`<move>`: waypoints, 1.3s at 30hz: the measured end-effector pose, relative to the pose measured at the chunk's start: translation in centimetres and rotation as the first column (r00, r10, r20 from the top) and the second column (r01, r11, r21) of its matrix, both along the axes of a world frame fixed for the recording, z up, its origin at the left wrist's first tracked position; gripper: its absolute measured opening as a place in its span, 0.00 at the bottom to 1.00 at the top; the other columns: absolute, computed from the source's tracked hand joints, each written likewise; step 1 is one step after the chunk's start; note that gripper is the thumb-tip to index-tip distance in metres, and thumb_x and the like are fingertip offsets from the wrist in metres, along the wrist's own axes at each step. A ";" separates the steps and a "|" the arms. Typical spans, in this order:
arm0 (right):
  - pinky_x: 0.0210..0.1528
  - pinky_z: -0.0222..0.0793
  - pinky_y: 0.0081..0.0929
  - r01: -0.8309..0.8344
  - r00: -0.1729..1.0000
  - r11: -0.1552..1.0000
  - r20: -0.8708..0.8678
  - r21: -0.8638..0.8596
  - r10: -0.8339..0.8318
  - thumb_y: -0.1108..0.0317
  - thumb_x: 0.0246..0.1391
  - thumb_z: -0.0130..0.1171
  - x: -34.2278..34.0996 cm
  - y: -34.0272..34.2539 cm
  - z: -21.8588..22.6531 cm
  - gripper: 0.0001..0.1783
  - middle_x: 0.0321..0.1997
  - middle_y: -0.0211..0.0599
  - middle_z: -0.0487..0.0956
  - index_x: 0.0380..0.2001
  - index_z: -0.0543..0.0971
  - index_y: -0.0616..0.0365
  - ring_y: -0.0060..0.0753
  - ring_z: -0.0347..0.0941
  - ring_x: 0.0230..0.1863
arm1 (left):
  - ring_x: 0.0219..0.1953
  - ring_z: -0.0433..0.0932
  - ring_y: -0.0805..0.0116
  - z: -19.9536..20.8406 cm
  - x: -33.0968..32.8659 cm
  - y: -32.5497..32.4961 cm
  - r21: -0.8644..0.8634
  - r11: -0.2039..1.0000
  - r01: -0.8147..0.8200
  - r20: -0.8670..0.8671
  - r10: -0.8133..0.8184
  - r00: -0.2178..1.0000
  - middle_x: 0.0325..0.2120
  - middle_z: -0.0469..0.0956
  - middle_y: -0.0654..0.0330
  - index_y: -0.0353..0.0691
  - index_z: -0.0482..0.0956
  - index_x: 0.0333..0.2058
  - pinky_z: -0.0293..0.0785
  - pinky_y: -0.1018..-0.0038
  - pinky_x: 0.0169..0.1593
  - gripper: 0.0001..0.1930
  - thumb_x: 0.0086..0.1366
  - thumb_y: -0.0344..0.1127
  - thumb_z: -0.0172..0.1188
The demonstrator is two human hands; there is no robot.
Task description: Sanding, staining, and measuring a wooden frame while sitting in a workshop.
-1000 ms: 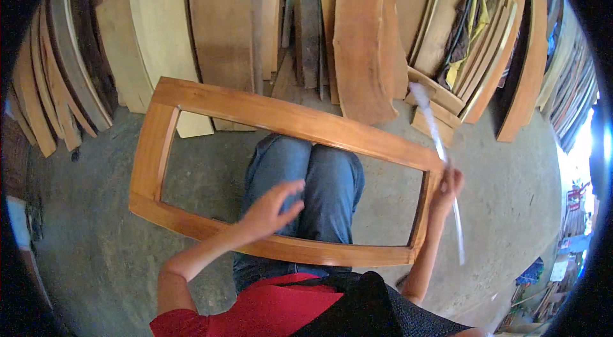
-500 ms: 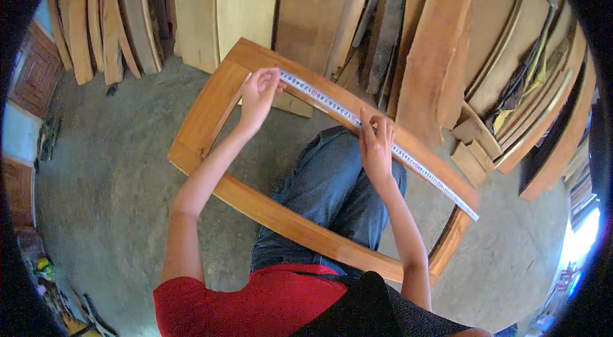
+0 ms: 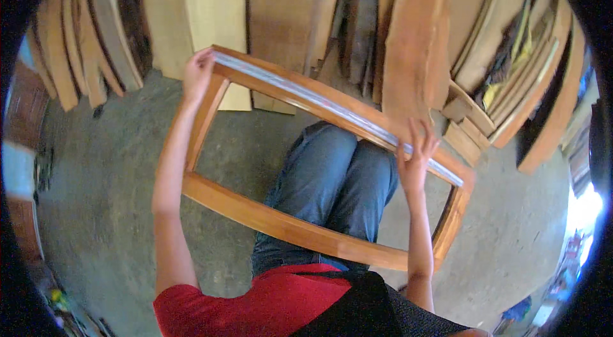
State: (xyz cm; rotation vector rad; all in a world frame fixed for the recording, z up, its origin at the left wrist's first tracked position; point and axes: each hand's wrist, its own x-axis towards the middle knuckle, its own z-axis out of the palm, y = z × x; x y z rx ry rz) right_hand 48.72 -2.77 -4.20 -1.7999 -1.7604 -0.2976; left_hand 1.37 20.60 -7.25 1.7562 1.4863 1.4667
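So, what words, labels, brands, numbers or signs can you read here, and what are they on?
No text can be read in this view.
Measuring tape, lying along the far rail of the wooden frame: its markings are too blurred to read.
Wooden frame: no writing visible.
Leaning boards: no readable writing.
Clutter at the lower right edge: too small and blurred to tell whether it bears any.

We see a red top [image 3: 268,305] whose short left sleeve [image 3: 175,306] ends above the elbow. Across its right side we make out a black, peaked, finely textured piece [image 3: 377,308], its kind unclear. On the legs we see blue denim jeans [image 3: 313,177], lighter in patches. Our left hand [image 3: 199,74] and right hand [image 3: 417,155] are bare.
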 end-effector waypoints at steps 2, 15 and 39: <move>0.63 0.40 0.62 0.152 0.988 0.988 0.010 0.024 -0.153 0.68 0.52 0.56 4.6 -2.0 -0.7 0.29 0.60 0.44 0.60 0.58 0.65 0.44 0.52 0.52 0.64 | 0.37 0.76 0.71 0.1 -1.4 0.7 0.035 0.986 -0.160 -0.116 0.163 0.980 0.36 0.79 0.55 0.33 0.76 0.44 0.71 0.76 0.43 0.14 0.62 0.35 0.56; 0.36 0.67 0.40 0.652 0.702 0.724 -0.182 -0.223 -0.688 0.61 0.56 0.53 15.5 -13.0 -5.0 0.15 0.39 0.49 0.74 0.36 0.75 0.65 0.50 0.72 0.36 | 0.32 0.78 0.59 -1.7 -3.9 4.3 0.104 0.930 -0.352 -0.418 0.362 0.833 0.32 0.78 0.50 0.30 0.76 0.39 0.72 0.68 0.37 0.17 0.64 0.41 0.51; 0.25 0.62 0.13 0.346 0.467 0.936 -0.854 -0.059 -0.227 0.64 0.54 0.58 22.8 -6.6 -2.4 0.13 0.27 0.29 0.78 0.38 0.80 0.63 0.16 0.71 0.25 | 0.33 0.75 0.56 -2.7 -0.9 6.1 0.238 0.920 -0.311 -0.353 0.380 0.855 0.29 0.75 0.50 0.34 0.78 0.33 0.70 0.65 0.38 0.11 0.60 0.37 0.55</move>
